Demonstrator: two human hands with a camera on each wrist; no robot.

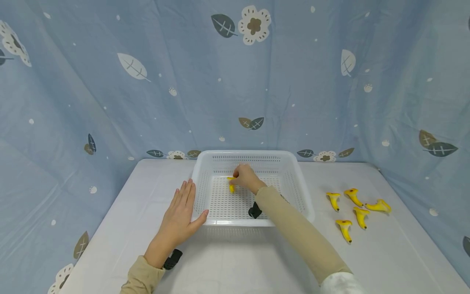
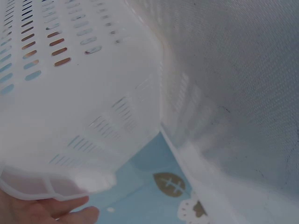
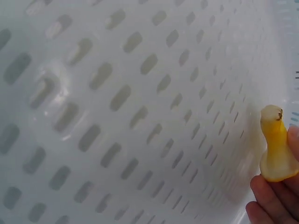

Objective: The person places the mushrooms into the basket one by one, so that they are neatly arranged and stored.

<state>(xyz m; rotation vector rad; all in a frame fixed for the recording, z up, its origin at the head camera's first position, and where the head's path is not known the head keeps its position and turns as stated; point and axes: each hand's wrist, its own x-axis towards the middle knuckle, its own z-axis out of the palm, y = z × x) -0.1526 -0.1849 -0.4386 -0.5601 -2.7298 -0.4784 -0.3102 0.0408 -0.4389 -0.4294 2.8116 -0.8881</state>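
Observation:
A white perforated plastic basket (image 1: 306, 204) stands on the table. My right hand (image 1: 247, 178) is inside it, left of the middle, and pinches a small yellow mushroom (image 1: 231, 188) between thumb and fingers. In the right wrist view this mushroom (image 3: 275, 144) shows a pale, dark-tipped stem end pointing up and a wider pale-and-yellow end among the fingertips (image 3: 266, 196). At the basket's left front corner lies my left hand (image 1: 180, 214), fingers straight along the rim and thumb spread toward the front edge. Its fingertips (image 2: 70, 205) show at the rim in the left wrist view.
Several more yellow mushrooms (image 1: 360, 216) lie loose on the white tabletop (image 1: 238, 261), right of the basket. A blue curtain with leaf and flower prints (image 1: 220, 94) hangs behind and at both sides. Black wrist cameras (image 1: 173, 259) are worn on both wrists.

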